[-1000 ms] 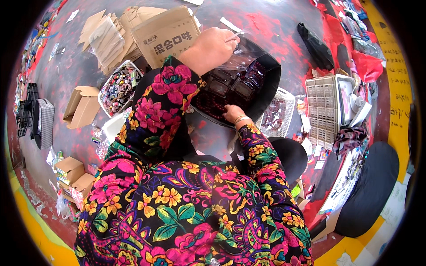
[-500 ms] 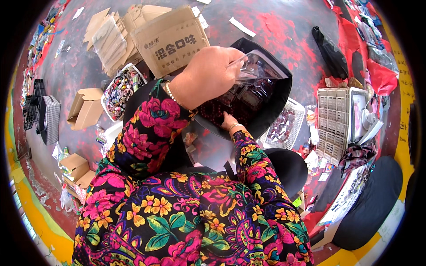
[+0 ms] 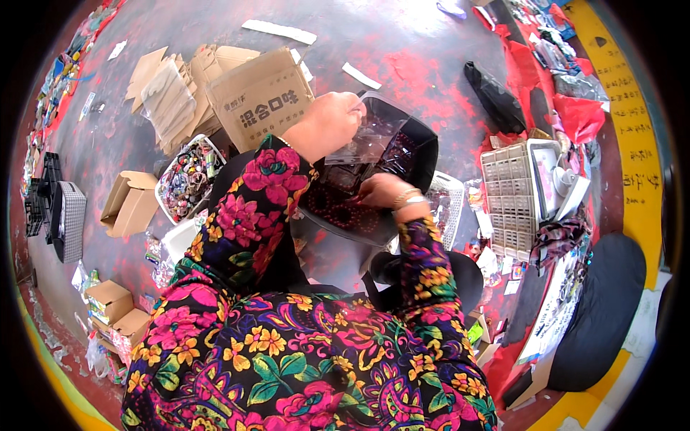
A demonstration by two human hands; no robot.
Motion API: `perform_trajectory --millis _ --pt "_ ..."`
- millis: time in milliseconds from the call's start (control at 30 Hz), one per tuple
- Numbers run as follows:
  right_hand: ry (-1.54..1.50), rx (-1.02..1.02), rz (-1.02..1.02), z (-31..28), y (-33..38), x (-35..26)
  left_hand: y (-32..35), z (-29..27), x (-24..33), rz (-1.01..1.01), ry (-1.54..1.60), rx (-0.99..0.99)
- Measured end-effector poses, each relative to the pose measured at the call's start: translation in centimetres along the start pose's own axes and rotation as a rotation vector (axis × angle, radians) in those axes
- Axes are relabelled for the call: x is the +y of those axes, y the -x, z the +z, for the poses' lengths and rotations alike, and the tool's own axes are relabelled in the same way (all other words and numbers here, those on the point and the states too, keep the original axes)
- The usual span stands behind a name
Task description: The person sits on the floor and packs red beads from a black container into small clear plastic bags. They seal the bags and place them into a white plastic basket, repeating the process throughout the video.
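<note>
A black open container (image 3: 424, 154) rests in front of my lap. Dark red bead strands (image 3: 345, 214) lie in its near part, with clear packets over darker contents farther in. At its far left side, my left hand (image 3: 327, 123) is closed on the edge of a clear plastic bag (image 3: 382, 121), which hangs over the container. Inside the opening, my right hand (image 3: 386, 192) is just above the beads, palm down. Its fingers are pinched together near something dark red, too small to make out.
A white basket of colourful hair ties (image 3: 190, 178) stands left, by flattened cardboard (image 3: 169, 97) and a large carton (image 3: 259, 100). Another white basket (image 3: 449, 205) is partly behind the container. Farther right stands a beige crate (image 3: 509, 201); a black cushion-like shape (image 3: 600, 309) lies lower right.
My right hand has lifted from the near part of the container and turned over the beads. My left hand has drawn the clear bag lower, and the whole view has shifted slightly.
</note>
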State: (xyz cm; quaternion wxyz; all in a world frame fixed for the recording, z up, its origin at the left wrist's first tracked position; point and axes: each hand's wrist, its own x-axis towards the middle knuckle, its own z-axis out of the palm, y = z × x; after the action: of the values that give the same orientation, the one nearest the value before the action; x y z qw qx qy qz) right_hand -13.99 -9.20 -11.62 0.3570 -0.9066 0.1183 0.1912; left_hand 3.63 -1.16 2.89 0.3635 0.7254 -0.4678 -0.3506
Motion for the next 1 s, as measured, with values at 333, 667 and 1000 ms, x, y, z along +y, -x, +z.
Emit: perform_trajectory --millis 333,667,1000 --pt "-0.886 0.751 -0.283 -8.5 15.0 -7.9 -0.3 4.4 -2.3 0.196 -0.440 -0.148" --pt "-0.575 0.890 -0.176 -8.2 13.2 -6.1 0.0 4.9 -0.6 0.205 -0.298 -0.389" --pt "-0.346 0.799 0.062 -8.2 12.4 -6.4 0.2 5.1 -0.6 0.376 -0.328 -0.429"
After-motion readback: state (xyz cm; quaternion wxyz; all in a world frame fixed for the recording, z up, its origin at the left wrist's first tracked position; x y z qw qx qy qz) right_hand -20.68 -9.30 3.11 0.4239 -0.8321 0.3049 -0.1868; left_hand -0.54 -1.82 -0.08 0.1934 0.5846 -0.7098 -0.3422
